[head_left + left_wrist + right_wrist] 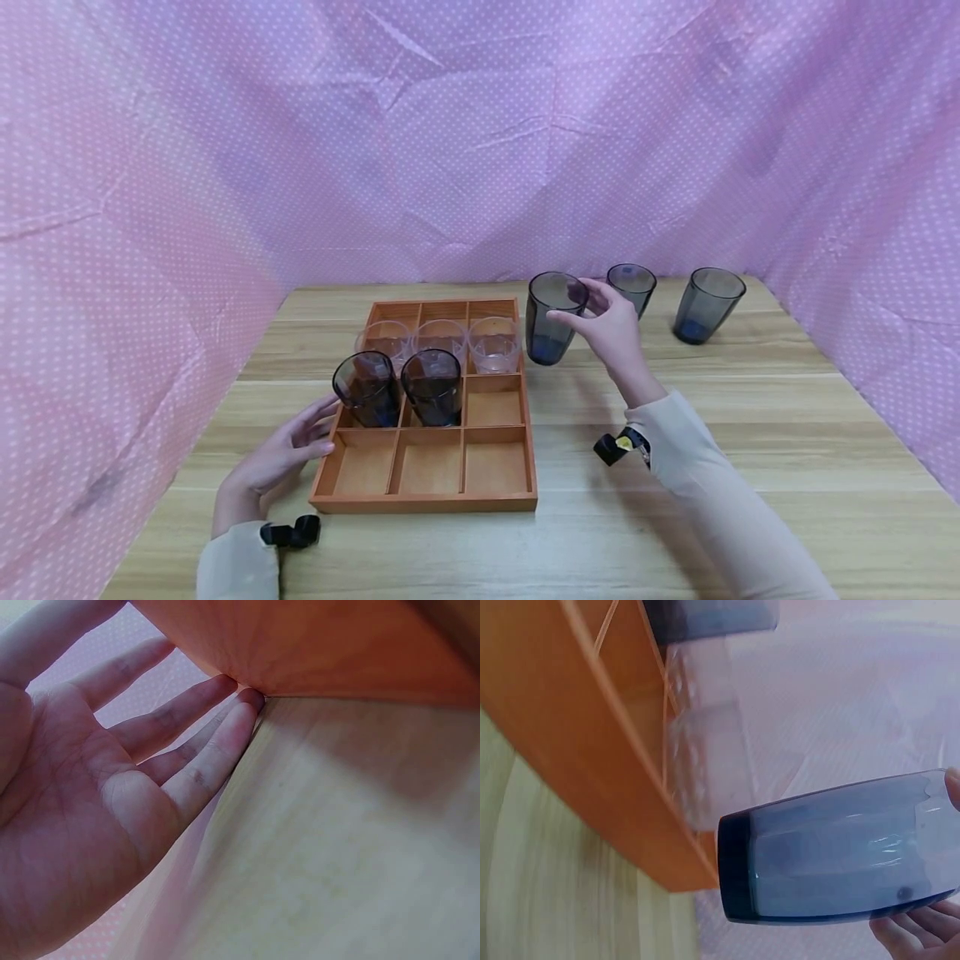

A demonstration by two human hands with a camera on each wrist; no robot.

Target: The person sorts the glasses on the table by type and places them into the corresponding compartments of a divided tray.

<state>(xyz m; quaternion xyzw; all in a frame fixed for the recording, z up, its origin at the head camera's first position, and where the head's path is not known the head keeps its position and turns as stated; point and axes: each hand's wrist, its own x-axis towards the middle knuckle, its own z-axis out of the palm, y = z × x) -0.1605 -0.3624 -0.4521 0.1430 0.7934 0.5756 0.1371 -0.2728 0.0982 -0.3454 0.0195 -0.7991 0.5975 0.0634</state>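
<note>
My right hand (613, 333) pinches a dark tinted glass (550, 329) near its rim, thumb on one side and fingers on the other. This glass is held upright, off the table, beside the right edge of a wooden compartment tray (423, 504). In the right wrist view the same glass (825, 855) has its thick dark base toward the tray wall (592, 735). At the tray's left side my left hand (277, 454) touches the outer wall with its fingertips, fingers mostly straight. Two dark glasses (367, 392) stand tilted in the tray, in front of three clear glasses (495, 348).
Two more dark glasses stand on the table's right back part, one (632, 283) partly behind my right hand and another (705, 308) farther right. The wooden table (420, 558) carries everything. A pink dotted cloth (480, 150) hangs at the back and sides.
</note>
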